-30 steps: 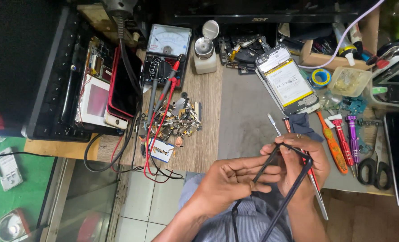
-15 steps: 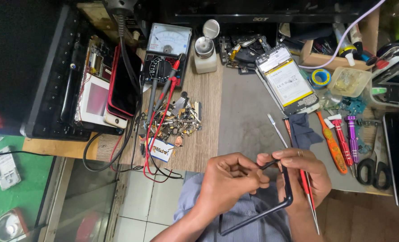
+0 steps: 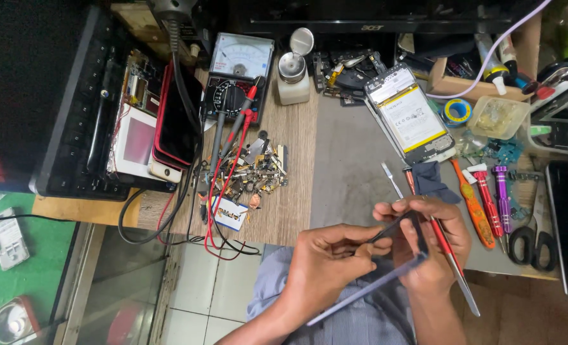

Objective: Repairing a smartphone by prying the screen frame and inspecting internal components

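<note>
Both hands hold a thin dark phone panel [image 3: 374, 289] over my lap, just in front of the bench edge. It is tilted, with its long edge running down to the left. My left hand [image 3: 325, 259] pinches the panel's upper edge with thumb and fingers. On the other side my right hand [image 3: 440, 246] supports it and also grips a red-handled metal tool [image 3: 468, 297], whose flat tip points down to the right.
An opened phone with its battery showing [image 3: 411, 115] lies on the grey mat [image 3: 348, 160]. Screwdrivers [image 3: 482, 204] and scissors [image 3: 531, 239] are at the right. A multimeter [image 3: 236, 70], a pile of small parts [image 3: 252, 169] and stacked phones [image 3: 169, 121] lie to the left.
The panel has swung from almost edge-on and upright to a flatter tilt toward the lower left. Both hands shifted slightly with it.
</note>
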